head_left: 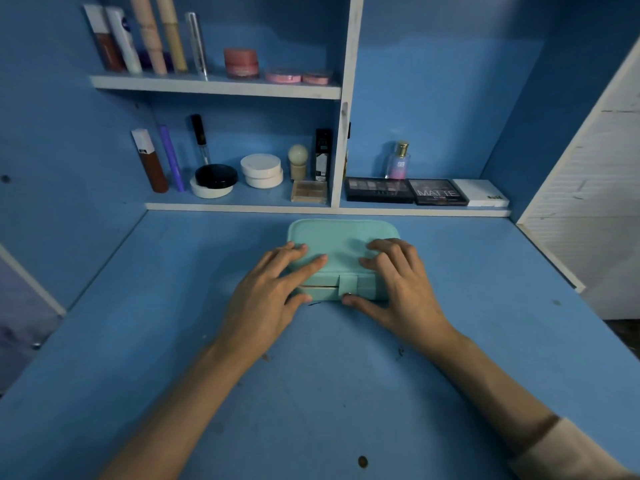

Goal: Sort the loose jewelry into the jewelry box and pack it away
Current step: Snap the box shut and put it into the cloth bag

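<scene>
A mint-green jewelry box (343,240) lies with its lid down on the blue desk (311,393), just in front of the shelf unit. A strap with a snap (348,285) hangs over its front face. My left hand (273,289) lies with fingers spread on the lid's left part, its thumb against the front edge. My right hand (398,282) rests on the lid's right part, fingers slightly bent, its thumb touching the front face below the snap. No loose jewelry shows on the desk.
Behind the box a low shelf holds eyeshadow palettes (405,190), a perfume bottle (398,161), compacts (261,169) and tubes. An upper shelf (214,85) carries more cosmetics. A white panel (588,188) stands at the right.
</scene>
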`<state>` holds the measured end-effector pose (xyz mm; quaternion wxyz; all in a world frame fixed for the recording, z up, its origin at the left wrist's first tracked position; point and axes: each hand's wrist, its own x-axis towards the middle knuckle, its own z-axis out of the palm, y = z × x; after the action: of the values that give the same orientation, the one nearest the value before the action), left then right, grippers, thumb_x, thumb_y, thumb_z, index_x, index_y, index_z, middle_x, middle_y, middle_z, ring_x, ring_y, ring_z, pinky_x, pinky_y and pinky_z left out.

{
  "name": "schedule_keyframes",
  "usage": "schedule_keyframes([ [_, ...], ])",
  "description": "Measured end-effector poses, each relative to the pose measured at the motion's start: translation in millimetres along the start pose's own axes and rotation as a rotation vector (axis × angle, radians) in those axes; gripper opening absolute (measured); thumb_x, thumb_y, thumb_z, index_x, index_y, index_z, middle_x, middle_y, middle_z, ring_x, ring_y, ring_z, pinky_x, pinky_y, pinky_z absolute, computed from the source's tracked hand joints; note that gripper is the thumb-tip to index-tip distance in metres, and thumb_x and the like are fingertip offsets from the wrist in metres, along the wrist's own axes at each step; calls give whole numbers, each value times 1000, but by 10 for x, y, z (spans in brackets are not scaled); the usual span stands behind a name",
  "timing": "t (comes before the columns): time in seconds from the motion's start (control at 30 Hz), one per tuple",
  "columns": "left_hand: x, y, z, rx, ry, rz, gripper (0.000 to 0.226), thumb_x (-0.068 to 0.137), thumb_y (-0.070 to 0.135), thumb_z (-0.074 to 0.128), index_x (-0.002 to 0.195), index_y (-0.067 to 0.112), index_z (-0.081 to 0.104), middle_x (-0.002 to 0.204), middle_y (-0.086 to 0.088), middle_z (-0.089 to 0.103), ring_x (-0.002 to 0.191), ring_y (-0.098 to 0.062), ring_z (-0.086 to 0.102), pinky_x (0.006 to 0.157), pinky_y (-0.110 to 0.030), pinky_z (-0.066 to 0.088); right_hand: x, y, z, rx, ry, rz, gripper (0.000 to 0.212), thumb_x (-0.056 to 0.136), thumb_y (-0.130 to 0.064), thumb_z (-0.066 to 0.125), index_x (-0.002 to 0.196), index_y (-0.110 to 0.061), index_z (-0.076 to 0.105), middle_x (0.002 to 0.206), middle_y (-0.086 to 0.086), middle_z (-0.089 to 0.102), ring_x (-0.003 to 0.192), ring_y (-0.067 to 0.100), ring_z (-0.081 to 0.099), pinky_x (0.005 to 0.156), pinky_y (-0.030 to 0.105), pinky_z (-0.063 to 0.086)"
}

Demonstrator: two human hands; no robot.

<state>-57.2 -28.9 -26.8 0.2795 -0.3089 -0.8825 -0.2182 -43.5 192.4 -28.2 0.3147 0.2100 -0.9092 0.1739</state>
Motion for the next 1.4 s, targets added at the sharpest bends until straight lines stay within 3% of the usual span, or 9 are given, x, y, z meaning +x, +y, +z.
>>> schedule_keyframes([
  [0.3,-13,5,18,69,13,-1,66,61,15,88,122,21,65,118,-4,64,114,-19,51,82,-32,52,-13,31,39,-69,17,-48,50,79,-58,56,103,-16,47,119,9,53,110,30,43,89,40,34],
  [0.4,34,121,1,210,-7,-17,50,79,51,63,121,25,60,112,-6,60,104,-25,57,75,-38,54,-4,32,36,-71,12,-54,47,79,-56,57,102,-16,47,118,10,53,109,30,42,89,39,33],
  [0.47,89,236,16,251,-49,-73,62,82,69,41,128,31,57,106,-8,56,94,-27,54,72,-39,52,-12,40,40,-67,19,-53,45,79,-53,56,102,-16,46,117,11,54,109,29,41,89,38,32],
  [0.6,112,306,109,239,-35,-132,54,87,64,37,128,37,59,108,-12,52,98,-31,51,78,-42,49,-10,31,52,-55,29,-35,47,80,-58,55,100,-15,48,116,11,55,109,29,41,89,38,31],
  [0.73,83,270,217,132,-38,-94,57,91,63,34,131,30,57,135,-18,50,133,-33,35,108,-51,31,25,36,28,-79,-5,-33,49,80,-60,53,104,-17,47,117,7,55,111,26,40,91,35,29],
  [0.87,98,244,273,98,-14,-82,56,90,59,36,132,28,56,142,-12,48,135,-25,36,115,-43,21,33,45,28,-48,-66,-36,56,81,-64,49,115,-19,48,132,2,53,127,26,40,103,39,29],
  [0.97,109,232,327,63,46,-105,51,86,54,45,127,27,61,134,-11,56,128,-25,44,110,-45,28,42,26,35,-34,-104,-20,59,79,-65,51,122,-25,44,137,-2,50,132,26,38,108,41,25],
  [1.23,149,233,310,273,50,-39,53,79,58,47,113,20,62,114,-11,63,107,-28,59,108,-51,27,31,67,59,-128,-58,-120,52,84,-59,49,121,-22,51,130,1,57,123,30,46,99,43,33],
  [1.4,143,271,278,305,1,-43,56,82,57,42,111,15,65,112,-14,62,105,-31,60,99,-47,46,34,79,18,-70,-100,-107,56,79,-60,54,121,-23,50,132,0,54,126,27,41,101,39,28],
])
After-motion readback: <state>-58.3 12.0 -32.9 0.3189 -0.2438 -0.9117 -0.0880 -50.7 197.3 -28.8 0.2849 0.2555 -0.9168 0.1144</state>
